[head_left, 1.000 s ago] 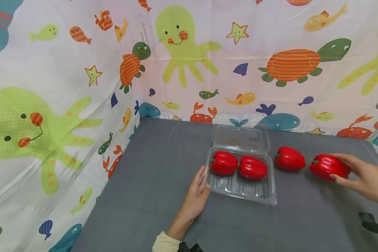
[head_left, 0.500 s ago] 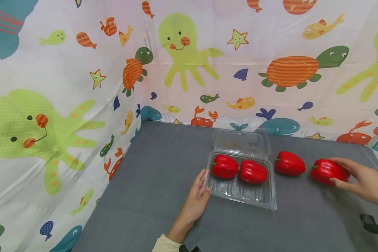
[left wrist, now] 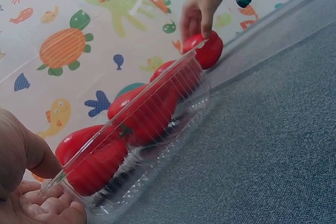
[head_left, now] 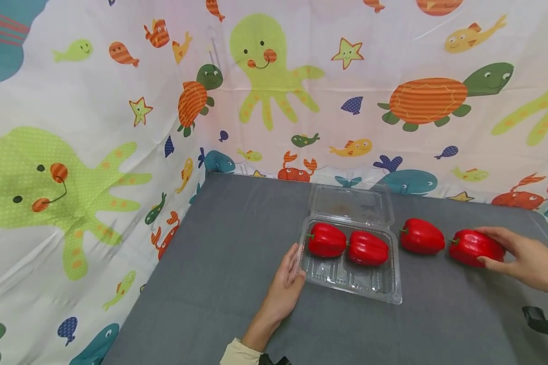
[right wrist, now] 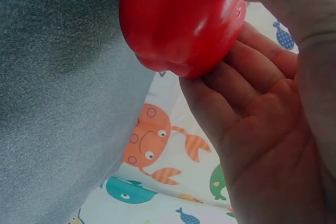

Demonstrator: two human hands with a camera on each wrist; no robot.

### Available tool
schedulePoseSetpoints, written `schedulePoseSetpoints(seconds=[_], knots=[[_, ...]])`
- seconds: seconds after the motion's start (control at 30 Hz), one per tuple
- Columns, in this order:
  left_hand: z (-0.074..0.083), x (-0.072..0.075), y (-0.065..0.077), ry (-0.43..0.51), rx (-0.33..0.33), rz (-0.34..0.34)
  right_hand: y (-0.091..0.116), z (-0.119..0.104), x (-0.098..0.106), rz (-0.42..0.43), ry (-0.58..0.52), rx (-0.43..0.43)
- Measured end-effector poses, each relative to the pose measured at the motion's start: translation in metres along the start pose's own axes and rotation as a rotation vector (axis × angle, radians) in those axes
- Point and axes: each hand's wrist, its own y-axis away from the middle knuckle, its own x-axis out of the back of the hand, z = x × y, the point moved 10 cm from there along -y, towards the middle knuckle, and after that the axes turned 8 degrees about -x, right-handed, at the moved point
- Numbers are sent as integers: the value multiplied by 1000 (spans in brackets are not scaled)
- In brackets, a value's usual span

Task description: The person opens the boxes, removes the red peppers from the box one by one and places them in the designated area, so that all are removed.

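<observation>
Across grey cloth (head_left: 201, 284), right fingers (head_left: 501, 234) clasp a pepper (head_left: 471, 247), left fingers (head_left: 286, 262) pinch a tray (head_left: 338, 276).

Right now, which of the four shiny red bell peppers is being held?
The rightmost glossy red bell pepper in the head view: the bare right hand grips it, while no hand holds the other three.

The grey, woven-looking tabletop (head_left: 196, 268) carries a clear plastic box (head_left: 351, 292), standing in from the middle of the back edge, its lid (head_left: 349, 204) folded open toward that edge. Just beside the box, toward the right edge, lies a red pepper (head_left: 422, 236). Nearer the right edge is another pepper (head_left: 472, 248); whether it touches the tabletop is unclear.
</observation>
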Motion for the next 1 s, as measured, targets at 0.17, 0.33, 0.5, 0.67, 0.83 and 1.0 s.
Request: schedulePoseSetpoints(seconds=[0.17, 0.33, 0.5, 0.67, 0.83, 1.0], knots=[[0, 1, 0, -6, 2, 3, -3, -1, -3, -33, -4, 5], [-1, 1, 1, -14, 7, 3, -3, -1, -2, -50, 8, 1], [0, 0, 0, -10, 7, 2, -5, 2, -3, -80, 14, -22], [1, 1, 0, -6, 6, 3, -5, 5, -5, -100, 12, -33], [0, 1, 0, 9, 3, 2, -4, 8, -7, -93, 15, -33], [-1, 1, 0, 23, 1, 2, -3, 11, -7, -63, 19, -33]])
